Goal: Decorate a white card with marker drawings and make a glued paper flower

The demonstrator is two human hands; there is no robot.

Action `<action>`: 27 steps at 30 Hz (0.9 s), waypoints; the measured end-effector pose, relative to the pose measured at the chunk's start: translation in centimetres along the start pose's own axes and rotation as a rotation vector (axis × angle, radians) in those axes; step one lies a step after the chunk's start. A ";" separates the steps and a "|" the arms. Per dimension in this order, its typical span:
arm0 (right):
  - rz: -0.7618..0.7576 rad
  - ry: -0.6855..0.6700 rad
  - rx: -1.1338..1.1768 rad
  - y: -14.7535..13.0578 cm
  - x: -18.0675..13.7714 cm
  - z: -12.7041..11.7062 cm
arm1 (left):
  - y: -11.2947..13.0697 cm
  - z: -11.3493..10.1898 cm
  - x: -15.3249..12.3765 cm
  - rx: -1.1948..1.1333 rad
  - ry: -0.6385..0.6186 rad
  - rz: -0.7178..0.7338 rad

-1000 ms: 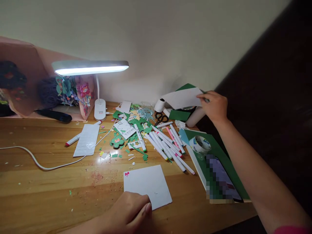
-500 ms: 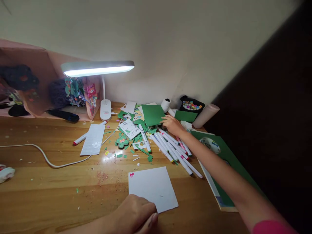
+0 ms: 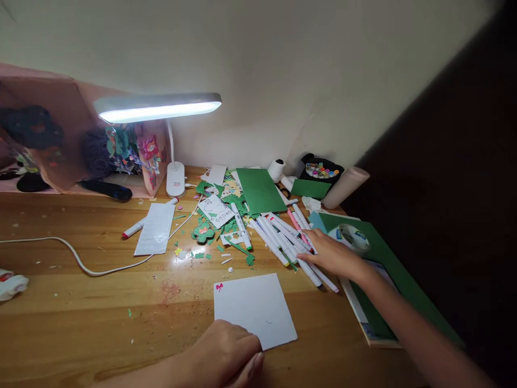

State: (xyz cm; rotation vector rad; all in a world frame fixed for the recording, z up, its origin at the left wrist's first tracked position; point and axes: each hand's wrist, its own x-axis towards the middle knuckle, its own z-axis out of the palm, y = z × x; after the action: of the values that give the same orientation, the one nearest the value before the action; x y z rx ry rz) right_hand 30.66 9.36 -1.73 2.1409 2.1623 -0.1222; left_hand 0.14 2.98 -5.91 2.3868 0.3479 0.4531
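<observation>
My left hand (image 3: 230, 353) is curled into a fist at the bottom, over the lower left corner of a white sheet of paper (image 3: 254, 307) with a small pink bow in one corner. The inside of that fist is hidden. My right hand (image 3: 329, 253) reaches over a pile of white-barrelled markers (image 3: 278, 242), thumb and fingers apart, the fingertips at the markers' right side. A pink marker (image 3: 297, 223) lies just beyond the fingers. Behind the pile is a sheet of green card (image 3: 260, 189).
A lit desk lamp (image 3: 175, 180) stands at the back. Paper scraps surround a green flower cutout (image 3: 202, 233). At right lie a tape roll (image 3: 351, 237) and a large green board (image 3: 407, 275). A black marker holder (image 3: 321, 161) and a pale cylinder (image 3: 346, 187) stand behind.
My right hand has moved from the green card toward me and right, onto the markers. The card has shifted, uncovering black scissor handles. My left hand stays in place.
</observation>
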 end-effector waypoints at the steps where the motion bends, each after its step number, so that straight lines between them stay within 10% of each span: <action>1: 0.035 -0.015 -0.018 -0.3 -0.6 0.4 | 0.0 0.2 -0.1 -0.002 -0.006 0.006; 6: 0.071 0.047 -0.043 -1.3 -1.5 1.4 | -1.4 -1.6 0.2 0.242 0.161 -0.085; 9: 0.034 0.194 0.014 -1.5 -1.6 2.0 | -3.5 -7.2 0.0 0.643 0.359 -0.731; 14: -0.114 0.451 0.174 -3.6 -2.3 2.1 | -7.4 -15.9 -3.1 0.836 0.407 -1.200; 21: -0.236 0.621 0.411 -7.8 -3.5 0.9 | -9.1 -18.2 -7.8 0.660 0.281 -1.330; 27: -0.252 0.343 0.832 -10.7 -4.8 3.2 | -6.2 -19.3 -9.5 0.558 0.493 -1.372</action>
State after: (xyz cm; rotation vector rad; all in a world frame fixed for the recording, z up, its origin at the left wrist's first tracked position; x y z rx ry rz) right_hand 20.01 4.13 -4.47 2.3582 2.9549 -0.8738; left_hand -17.08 15.13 1.53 1.8299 2.3223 0.2535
